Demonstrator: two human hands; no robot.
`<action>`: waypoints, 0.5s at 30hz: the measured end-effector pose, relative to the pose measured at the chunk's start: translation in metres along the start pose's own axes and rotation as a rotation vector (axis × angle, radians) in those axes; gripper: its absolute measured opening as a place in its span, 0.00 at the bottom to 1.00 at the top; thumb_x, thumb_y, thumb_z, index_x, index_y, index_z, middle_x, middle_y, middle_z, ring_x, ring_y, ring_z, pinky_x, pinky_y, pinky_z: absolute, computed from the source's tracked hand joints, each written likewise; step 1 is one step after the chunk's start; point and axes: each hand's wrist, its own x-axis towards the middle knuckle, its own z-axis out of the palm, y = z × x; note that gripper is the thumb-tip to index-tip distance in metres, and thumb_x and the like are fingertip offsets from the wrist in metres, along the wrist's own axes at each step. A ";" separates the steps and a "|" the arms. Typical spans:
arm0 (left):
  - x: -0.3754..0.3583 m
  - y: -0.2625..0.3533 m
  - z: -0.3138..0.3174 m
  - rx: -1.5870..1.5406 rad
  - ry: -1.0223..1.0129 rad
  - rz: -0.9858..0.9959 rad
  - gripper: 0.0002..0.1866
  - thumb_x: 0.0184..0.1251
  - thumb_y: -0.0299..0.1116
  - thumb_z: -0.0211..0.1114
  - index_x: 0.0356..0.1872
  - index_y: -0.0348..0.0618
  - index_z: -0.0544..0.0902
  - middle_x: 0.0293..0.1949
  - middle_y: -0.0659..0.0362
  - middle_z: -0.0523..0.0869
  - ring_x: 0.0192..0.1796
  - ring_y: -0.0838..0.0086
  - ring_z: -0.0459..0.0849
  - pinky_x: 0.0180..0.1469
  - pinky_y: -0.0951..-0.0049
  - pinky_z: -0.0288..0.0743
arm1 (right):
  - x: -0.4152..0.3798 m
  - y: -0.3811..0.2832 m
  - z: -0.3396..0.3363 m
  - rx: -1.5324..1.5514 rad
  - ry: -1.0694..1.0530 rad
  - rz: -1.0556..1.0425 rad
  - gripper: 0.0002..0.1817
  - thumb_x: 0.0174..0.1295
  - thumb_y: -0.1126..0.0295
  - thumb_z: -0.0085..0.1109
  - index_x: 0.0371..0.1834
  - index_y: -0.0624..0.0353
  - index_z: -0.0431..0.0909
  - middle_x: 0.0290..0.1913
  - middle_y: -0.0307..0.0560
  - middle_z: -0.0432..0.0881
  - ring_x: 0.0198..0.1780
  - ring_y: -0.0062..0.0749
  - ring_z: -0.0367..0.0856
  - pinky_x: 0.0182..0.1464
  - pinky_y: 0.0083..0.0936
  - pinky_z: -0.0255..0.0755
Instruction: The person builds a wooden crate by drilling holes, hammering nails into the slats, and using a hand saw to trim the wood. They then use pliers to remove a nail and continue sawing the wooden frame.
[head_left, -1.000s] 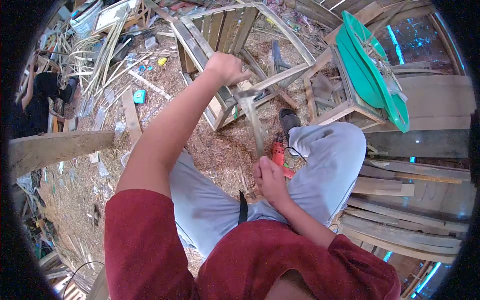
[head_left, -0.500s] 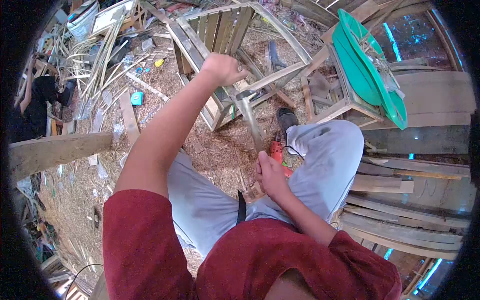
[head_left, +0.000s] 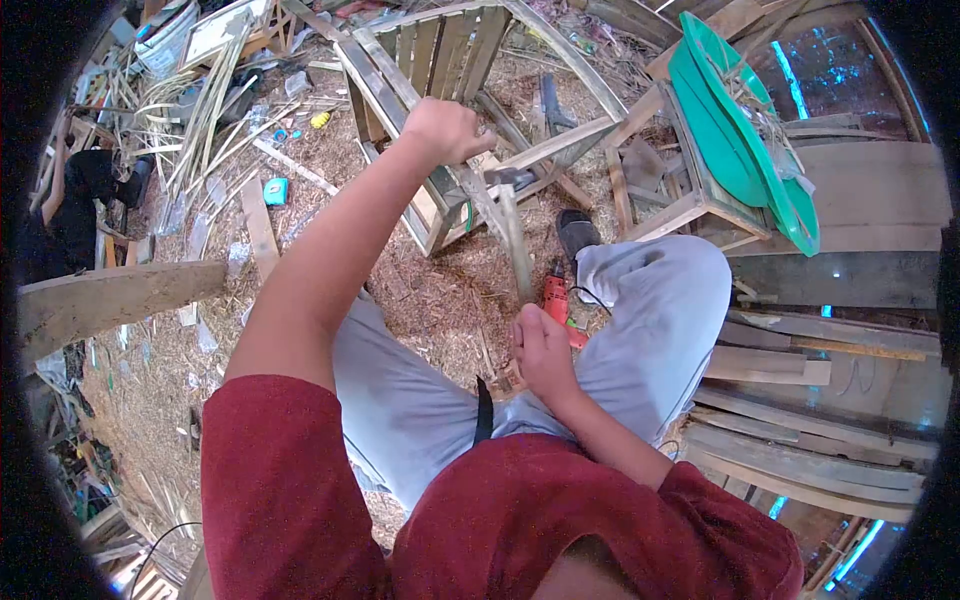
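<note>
our right hand [head_left: 545, 352] grips the wooden-handled hammer [head_left: 519, 250], now tilted straighter, seemingly mid-swing; our left hand [head_left: 445, 130] clasps the slatted wooden frame [head_left: 386, 76]

Reaches far forward with the long, bare left arm [head_left: 320, 250], bending slightly at the elbow, and curls the bare left hand [head_left: 443, 131] palm-down. Closes the bare right hand [head_left: 543, 352] low and nearer the torso, thumb uppermost, angling the bare right forearm [head_left: 612, 432] inward.
</note>
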 end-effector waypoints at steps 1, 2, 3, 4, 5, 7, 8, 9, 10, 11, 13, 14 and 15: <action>0.001 0.001 0.000 0.010 -0.001 -0.009 0.36 0.72 0.62 0.47 0.29 0.40 0.90 0.33 0.45 0.91 0.39 0.49 0.90 0.46 0.49 0.83 | 0.008 0.007 -0.001 -0.003 -0.005 0.050 0.25 0.83 0.53 0.44 0.30 0.59 0.74 0.24 0.31 0.70 0.26 0.19 0.65 0.30 0.26 0.63; 0.001 0.002 0.000 0.021 -0.002 -0.021 0.36 0.72 0.62 0.47 0.29 0.40 0.90 0.33 0.45 0.91 0.39 0.49 0.90 0.46 0.50 0.83 | 0.014 0.011 -0.001 -0.007 -0.012 0.099 0.25 0.83 0.53 0.44 0.30 0.59 0.73 0.24 0.31 0.70 0.26 0.19 0.65 0.30 0.26 0.63; 0.002 0.001 0.001 0.032 -0.003 -0.033 0.36 0.72 0.62 0.47 0.29 0.40 0.90 0.33 0.45 0.91 0.39 0.49 0.91 0.46 0.50 0.83 | 0.011 0.003 -0.002 0.026 -0.009 0.082 0.24 0.83 0.52 0.44 0.29 0.56 0.71 0.24 0.31 0.68 0.24 0.17 0.63 0.27 0.24 0.60; 0.002 0.000 -0.001 0.034 0.001 -0.037 0.36 0.72 0.62 0.47 0.29 0.40 0.90 0.33 0.45 0.91 0.39 0.49 0.91 0.46 0.50 0.83 | 0.006 -0.010 -0.004 0.056 -0.008 0.066 0.24 0.84 0.52 0.43 0.29 0.54 0.69 0.24 0.30 0.65 0.23 0.16 0.60 0.25 0.21 0.57; 0.001 0.000 0.000 0.034 0.003 -0.042 0.36 0.72 0.62 0.47 0.29 0.40 0.90 0.33 0.45 0.91 0.39 0.49 0.91 0.46 0.50 0.83 | 0.003 -0.016 -0.006 0.086 -0.008 0.053 0.23 0.84 0.52 0.43 0.29 0.52 0.66 0.24 0.30 0.63 0.21 0.14 0.58 0.22 0.18 0.54; 0.000 0.001 0.003 0.022 -0.008 -0.034 0.36 0.72 0.62 0.47 0.29 0.40 0.90 0.33 0.46 0.91 0.39 0.50 0.91 0.46 0.51 0.83 | 0.003 -0.003 -0.005 -0.078 0.022 -0.113 0.24 0.84 0.52 0.43 0.28 0.53 0.67 0.23 0.30 0.63 0.22 0.15 0.60 0.24 0.20 0.57; 0.000 0.000 0.003 0.015 -0.014 -0.025 0.36 0.72 0.62 0.47 0.29 0.39 0.90 0.33 0.46 0.91 0.39 0.50 0.91 0.46 0.51 0.83 | 0.004 0.005 -0.005 -0.159 0.040 -0.198 0.24 0.84 0.53 0.43 0.28 0.53 0.67 0.23 0.30 0.64 0.23 0.15 0.61 0.25 0.20 0.58; 0.002 -0.001 0.001 0.010 -0.015 -0.016 0.36 0.72 0.62 0.47 0.29 0.39 0.90 0.33 0.46 0.91 0.39 0.50 0.91 0.46 0.51 0.84 | 0.007 0.010 -0.005 -0.215 0.024 -0.141 0.23 0.83 0.53 0.45 0.31 0.58 0.70 0.24 0.39 0.68 0.25 0.23 0.67 0.29 0.27 0.63; 0.002 0.001 0.000 0.019 -0.015 -0.023 0.36 0.72 0.62 0.47 0.29 0.39 0.90 0.33 0.46 0.91 0.39 0.50 0.91 0.46 0.51 0.84 | 0.011 0.014 -0.005 -0.270 0.007 -0.085 0.23 0.82 0.54 0.46 0.35 0.63 0.73 0.25 0.48 0.72 0.27 0.31 0.72 0.33 0.34 0.67; 0.002 0.002 0.000 0.028 -0.015 -0.033 0.36 0.72 0.62 0.47 0.29 0.39 0.90 0.32 0.46 0.91 0.39 0.50 0.91 0.46 0.51 0.84 | 0.013 0.016 -0.004 -0.325 -0.012 -0.029 0.23 0.81 0.55 0.48 0.38 0.68 0.77 0.25 0.57 0.76 0.29 0.38 0.78 0.36 0.41 0.72; 0.002 0.002 -0.005 0.032 -0.033 -0.054 0.36 0.72 0.62 0.47 0.29 0.40 0.90 0.32 0.46 0.91 0.39 0.50 0.91 0.45 0.51 0.84 | 0.005 0.009 -0.001 -0.255 0.015 -0.107 0.23 0.80 0.55 0.49 0.39 0.68 0.78 0.27 0.61 0.78 0.30 0.43 0.79 0.38 0.42 0.73; 0.002 0.002 -0.006 0.023 -0.056 -0.061 0.36 0.72 0.63 0.47 0.29 0.39 0.90 0.33 0.46 0.91 0.39 0.50 0.91 0.45 0.51 0.84 | 0.000 0.005 0.000 -0.221 0.027 -0.140 0.23 0.80 0.55 0.49 0.39 0.68 0.78 0.28 0.63 0.79 0.30 0.46 0.80 0.39 0.42 0.74; 0.002 0.003 -0.004 0.012 -0.081 -0.065 0.36 0.72 0.63 0.47 0.29 0.39 0.90 0.33 0.46 0.91 0.39 0.50 0.91 0.45 0.51 0.84 | -0.002 0.003 0.000 -0.248 0.042 -0.156 0.23 0.80 0.55 0.49 0.39 0.68 0.78 0.28 0.63 0.79 0.30 0.46 0.80 0.40 0.42 0.74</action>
